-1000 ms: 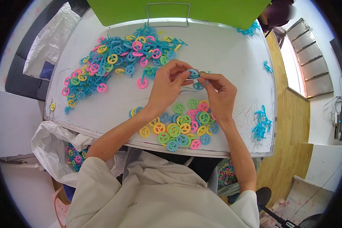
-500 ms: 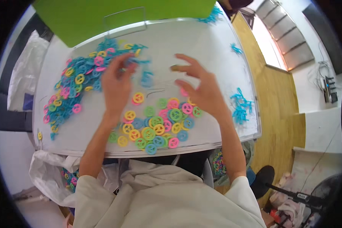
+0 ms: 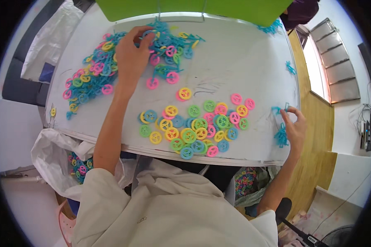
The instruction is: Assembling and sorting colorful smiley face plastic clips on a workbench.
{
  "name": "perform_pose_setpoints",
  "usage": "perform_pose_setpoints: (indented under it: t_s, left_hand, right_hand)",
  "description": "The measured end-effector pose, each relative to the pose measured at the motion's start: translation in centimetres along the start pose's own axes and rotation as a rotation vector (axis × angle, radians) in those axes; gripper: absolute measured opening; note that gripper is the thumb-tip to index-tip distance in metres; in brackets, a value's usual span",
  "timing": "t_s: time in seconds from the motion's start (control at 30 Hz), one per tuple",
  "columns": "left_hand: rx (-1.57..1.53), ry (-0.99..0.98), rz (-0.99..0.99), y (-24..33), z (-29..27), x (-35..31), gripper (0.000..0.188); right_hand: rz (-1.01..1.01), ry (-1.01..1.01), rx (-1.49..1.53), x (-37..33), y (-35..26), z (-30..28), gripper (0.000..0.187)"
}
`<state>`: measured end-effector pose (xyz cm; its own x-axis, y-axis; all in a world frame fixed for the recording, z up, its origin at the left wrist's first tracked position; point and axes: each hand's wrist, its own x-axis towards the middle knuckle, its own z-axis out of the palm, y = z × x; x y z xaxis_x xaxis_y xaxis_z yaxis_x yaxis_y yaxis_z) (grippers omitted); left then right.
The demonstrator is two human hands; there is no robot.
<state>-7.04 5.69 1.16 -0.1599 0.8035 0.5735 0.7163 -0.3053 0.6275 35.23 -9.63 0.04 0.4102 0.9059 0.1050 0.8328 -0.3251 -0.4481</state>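
At the far left of the white tabletop (image 3: 243, 61) lies a tangled heap of unseparated coloured plastic wheel-shaped rings on blue sprue strips (image 3: 99, 78). The left hand (image 3: 132, 55) rests on the far end of this heap, fingers curled down among the pieces; whether they are clamped on one piece cannot be told. Judgement: a single joined piece is best lifted clear of the tangle, so neighbours are not dragged along.

Near centre, a loose spread of separated pink, yellow, green and blue plastic rings (image 3: 193, 125) lies close to the near edge; some sit just beside that edge and could slide off if swept.

At the right edge, the right hand (image 3: 293, 125) hovers over a small cluster of blue plastic sprue offcuts (image 3: 281, 133), fingers parted and lightly bent, gripping nothing visible.

Open tabletop lies between heap and spread, and far right. A white plastic sack holding more rings (image 3: 76, 160) hangs below the near left corner.
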Motion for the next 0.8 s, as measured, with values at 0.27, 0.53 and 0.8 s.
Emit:
perform_pose_setpoints:
  t_s: [0.27,0.53,0.8]
  left_hand:
    - [-0.486,-0.17,-0.239,-0.2,-0.7,0.0,0.018]
    - [0.153,0.171,0.238,1.5,0.2,-0.9,0.016]
    - [-0.167,-1.032,0.371,5.7,0.4,-6.5,0.017]
  right_hand:
    - [-0.118,-0.209,0.862,1.2,-9.4,-0.6,0.03]
    - [-0.145,-0.374,1.043,2.8,-14.6,3.6,0.035]
    - [-0.043,-0.515,1.158,1.9,-14.6,6.6,0.033]
